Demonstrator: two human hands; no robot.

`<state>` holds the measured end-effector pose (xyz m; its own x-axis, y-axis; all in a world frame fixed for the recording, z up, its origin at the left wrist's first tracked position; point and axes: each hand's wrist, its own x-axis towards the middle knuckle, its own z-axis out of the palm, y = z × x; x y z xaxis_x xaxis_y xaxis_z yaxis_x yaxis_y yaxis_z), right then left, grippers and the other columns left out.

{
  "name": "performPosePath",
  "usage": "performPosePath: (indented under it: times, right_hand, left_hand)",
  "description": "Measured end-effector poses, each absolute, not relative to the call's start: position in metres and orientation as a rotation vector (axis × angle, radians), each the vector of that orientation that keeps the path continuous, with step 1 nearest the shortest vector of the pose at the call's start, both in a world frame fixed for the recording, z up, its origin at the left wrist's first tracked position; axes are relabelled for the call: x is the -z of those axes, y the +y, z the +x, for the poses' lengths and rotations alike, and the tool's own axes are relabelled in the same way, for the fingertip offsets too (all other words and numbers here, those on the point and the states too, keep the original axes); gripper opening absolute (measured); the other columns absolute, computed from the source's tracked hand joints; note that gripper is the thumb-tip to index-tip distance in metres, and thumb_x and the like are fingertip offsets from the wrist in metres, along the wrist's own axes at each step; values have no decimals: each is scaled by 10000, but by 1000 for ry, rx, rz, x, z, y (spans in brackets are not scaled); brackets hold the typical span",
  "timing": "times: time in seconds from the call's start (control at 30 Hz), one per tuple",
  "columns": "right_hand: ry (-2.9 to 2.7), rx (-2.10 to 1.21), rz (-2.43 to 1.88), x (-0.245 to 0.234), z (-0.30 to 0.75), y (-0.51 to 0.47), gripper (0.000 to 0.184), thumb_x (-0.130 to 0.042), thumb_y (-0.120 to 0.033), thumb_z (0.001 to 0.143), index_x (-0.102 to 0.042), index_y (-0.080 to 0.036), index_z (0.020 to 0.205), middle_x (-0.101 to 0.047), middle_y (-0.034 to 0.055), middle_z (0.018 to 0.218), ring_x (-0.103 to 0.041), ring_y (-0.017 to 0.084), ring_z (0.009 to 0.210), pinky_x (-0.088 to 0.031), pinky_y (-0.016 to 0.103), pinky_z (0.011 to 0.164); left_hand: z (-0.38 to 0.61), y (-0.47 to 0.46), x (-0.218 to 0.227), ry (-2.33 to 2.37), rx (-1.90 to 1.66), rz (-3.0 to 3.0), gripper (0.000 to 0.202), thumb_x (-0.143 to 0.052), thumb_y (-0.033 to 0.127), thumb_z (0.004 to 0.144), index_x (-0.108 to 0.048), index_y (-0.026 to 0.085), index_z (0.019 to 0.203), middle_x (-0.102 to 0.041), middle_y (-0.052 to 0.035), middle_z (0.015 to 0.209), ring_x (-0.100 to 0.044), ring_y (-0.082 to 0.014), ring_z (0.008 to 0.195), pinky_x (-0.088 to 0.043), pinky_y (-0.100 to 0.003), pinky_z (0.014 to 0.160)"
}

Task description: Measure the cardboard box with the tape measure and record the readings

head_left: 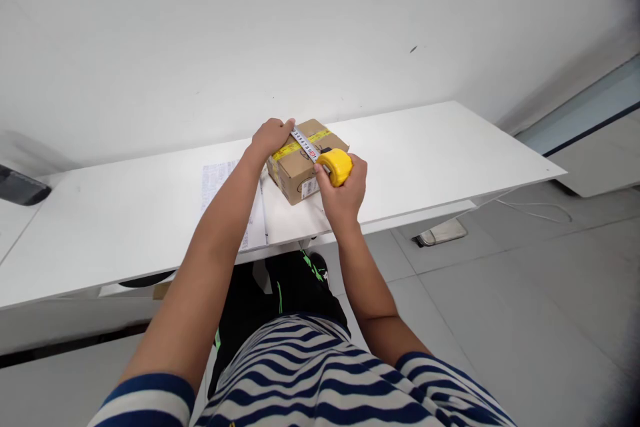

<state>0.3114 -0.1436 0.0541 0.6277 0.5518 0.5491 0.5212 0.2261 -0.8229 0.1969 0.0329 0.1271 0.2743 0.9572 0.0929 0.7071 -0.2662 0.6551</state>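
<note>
Striped shirt (300,380) closest, right hand (345,199) wrapped around yellow tape measure (337,167), left hand (270,139) curled, holding blade (304,143) against box (296,165).

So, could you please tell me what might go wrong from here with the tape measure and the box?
The left hand is at the far end of the blade; if that end slips free, the blade might snap back toward the yellow case in the right hand. The cardboard box rests on the table with no clamp in view, so a tug could shift it.
</note>
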Motion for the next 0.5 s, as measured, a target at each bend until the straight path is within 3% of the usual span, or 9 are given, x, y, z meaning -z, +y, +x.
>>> performPosePath:
  times: [0.13, 0.5]
  right_hand:
    - [-978, -21, -1404, -52, 311, -144, 501, -712, -543, 827, -523, -277, 1207, -572, 73, 1163, -625, 272, 1104, -568, 476, 922]
    - [-1187, 65, -1405, -65, 295, -164, 473, -698, -435, 876, -527, -294, 1294, -595, 108, 1214, -594, 296, 1202, -596, 469, 880]
  left_hand:
    - [198, 39, -127, 1510, -646, 2053, 491, -552, 609, 932, -551, 213, 641, -595, -91, 679, -595, -266, 782, -435, -384, 824]
    - [198, 32, -126, 1419, -608, 2137, 445, -554, 488, 959, -561, 206, 615, -546, -43, 641, -497, -198, 670, -380, -316, 724]
